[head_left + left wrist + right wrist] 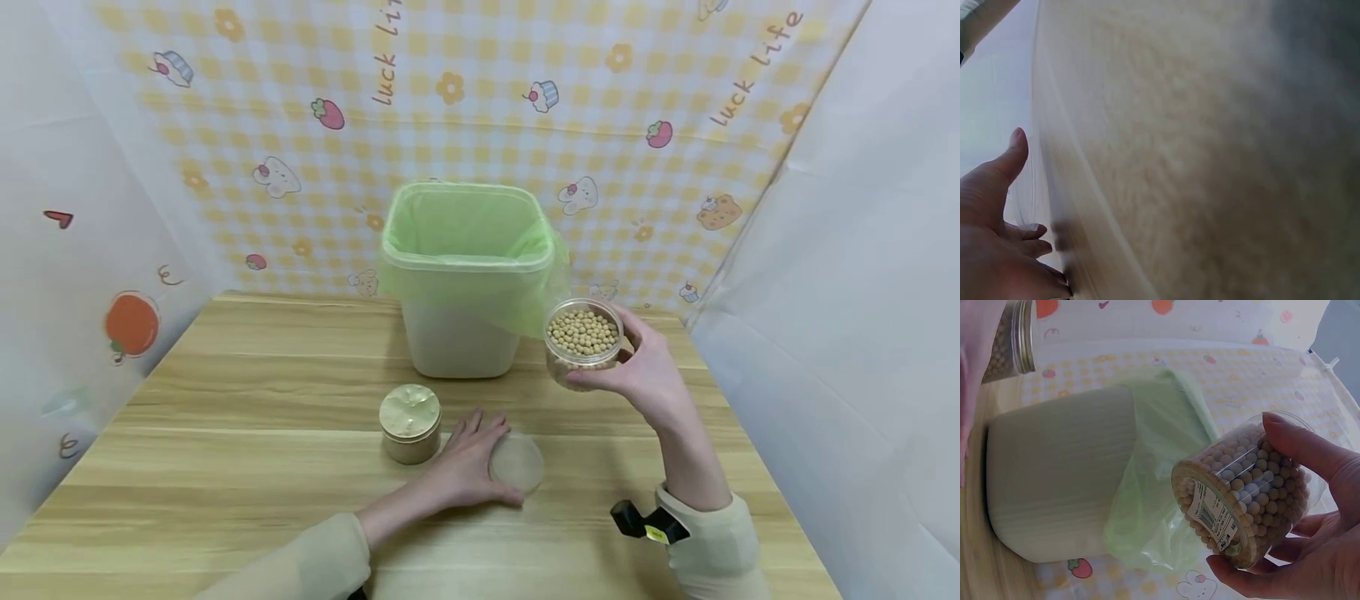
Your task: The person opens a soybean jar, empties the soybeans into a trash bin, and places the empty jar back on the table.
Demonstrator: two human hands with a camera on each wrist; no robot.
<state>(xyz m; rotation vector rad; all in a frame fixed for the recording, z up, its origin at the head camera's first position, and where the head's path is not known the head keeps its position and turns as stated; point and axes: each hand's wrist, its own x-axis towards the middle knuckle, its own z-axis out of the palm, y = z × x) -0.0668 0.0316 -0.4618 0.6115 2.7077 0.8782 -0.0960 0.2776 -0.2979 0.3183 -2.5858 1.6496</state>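
At the person's one o'clock, the right hand (651, 367) is gripping a pellet-filled jar (559, 367), level handling likely preventing spills; the outspread left hand (474, 468) is flanking a disc (521, 462).

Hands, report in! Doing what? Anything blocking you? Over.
Right hand gripping jar of beige balls. Left hand spread at pale disc. Nothing seen blocking; foil-topped jar sits beside left hand.

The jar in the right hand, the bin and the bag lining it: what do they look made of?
Jar: clear, glossy plastic or glass; its balls show through.
Bin: probably matte plastic; pale, finely ribbed wall.
Bag: likely thin plastic film; translucent green, wrinkled, with glints.
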